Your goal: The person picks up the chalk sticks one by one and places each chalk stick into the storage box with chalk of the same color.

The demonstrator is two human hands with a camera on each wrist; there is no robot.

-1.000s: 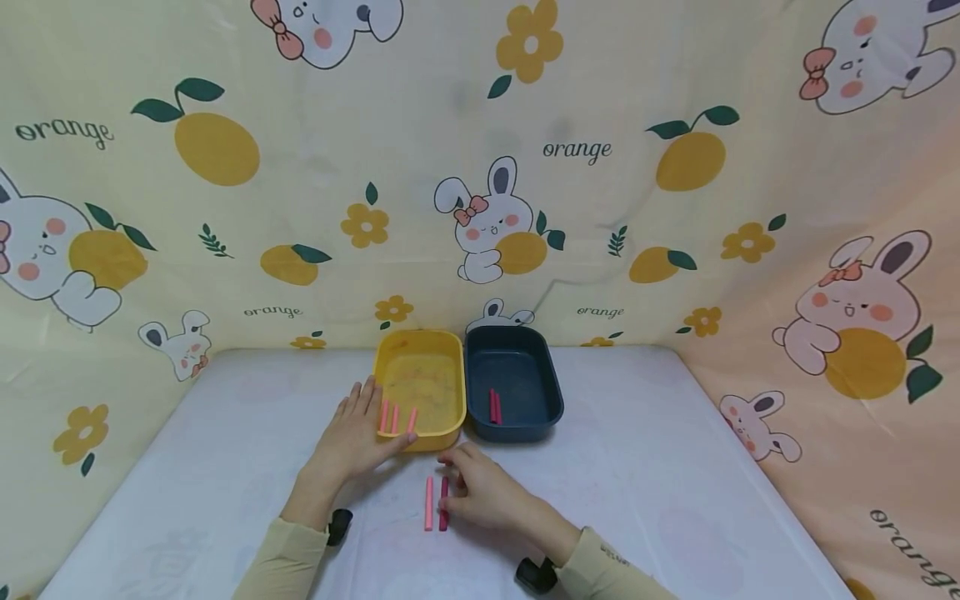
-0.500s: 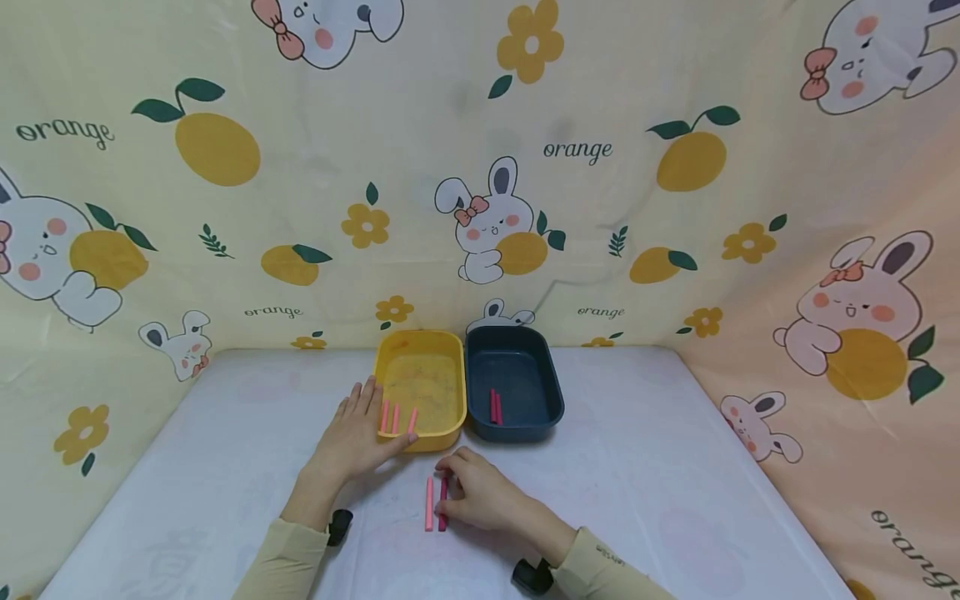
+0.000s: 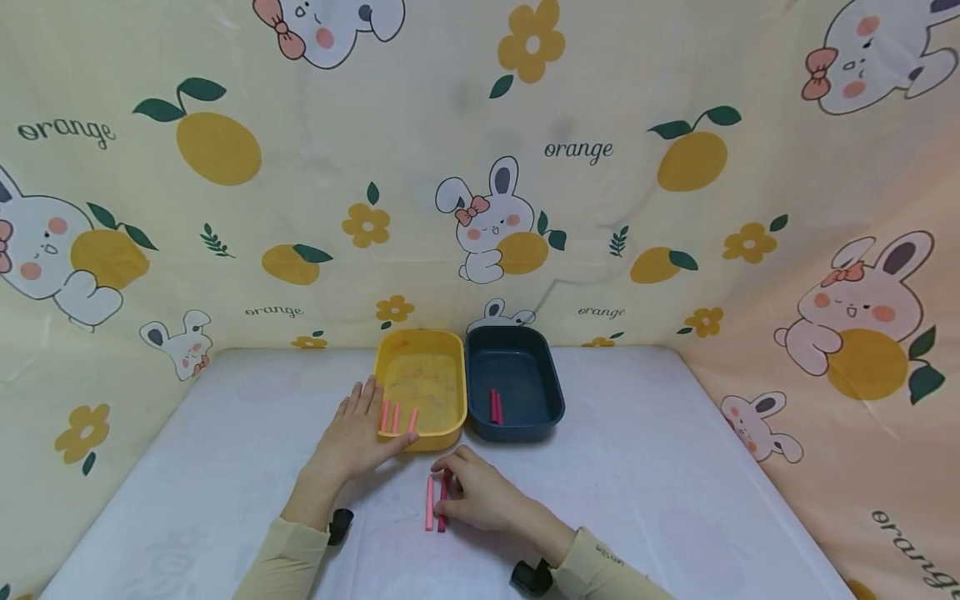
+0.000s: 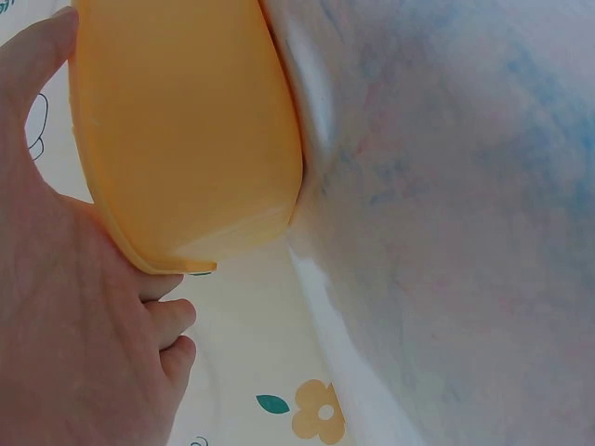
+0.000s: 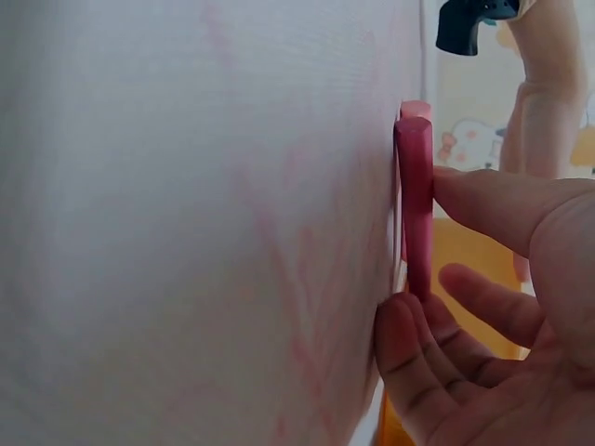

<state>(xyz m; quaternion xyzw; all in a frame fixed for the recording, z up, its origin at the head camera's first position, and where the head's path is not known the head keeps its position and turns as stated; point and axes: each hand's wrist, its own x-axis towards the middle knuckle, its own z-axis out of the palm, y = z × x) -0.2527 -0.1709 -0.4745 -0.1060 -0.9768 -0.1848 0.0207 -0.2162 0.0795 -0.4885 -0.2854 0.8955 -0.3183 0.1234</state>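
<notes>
Progress looks past halfway: three pink crayons (image 3: 396,419) in the yellow tray (image 3: 422,371), two magenta crayons (image 3: 492,408) in the navy tray (image 3: 521,373). Left on the table (image 3: 637,467): a loose pink crayon (image 3: 430,504), and another magenta crayon (image 5: 419,195) my right hand (image 3: 483,493) pinches; my left hand (image 3: 352,435), fingers straight, touches the yellow tray.

On the white table (image 3: 675,483) lie a yellow bin (image 3: 429,375), a dark blue bin (image 3: 516,367) beside it and a pink stick (image 3: 429,505).
</notes>
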